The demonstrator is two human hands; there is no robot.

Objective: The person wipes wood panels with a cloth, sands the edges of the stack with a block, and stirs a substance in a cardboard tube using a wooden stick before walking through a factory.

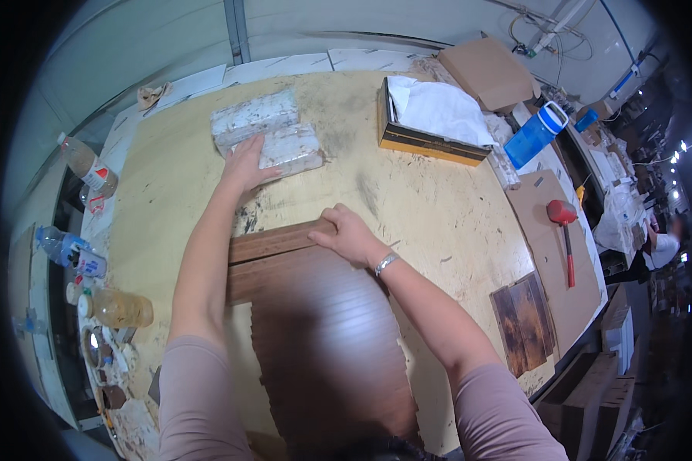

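Left hand point(244, 163) flat on wrapped packs point(267, 140); right hand point(348, 235) grips dark plank point(281, 240).
Reaching far, the packs could slide; the loosely pinched plank might slip across the worktop point(438, 207).

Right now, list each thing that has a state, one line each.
Left hand: flat on a clear packet, fingers spread.
Right hand: gripping the far end of a brown plank.
Box: open, white sheet inside.
Blue bottle: upright, lid on.
Hammer: lying flat, untouched.
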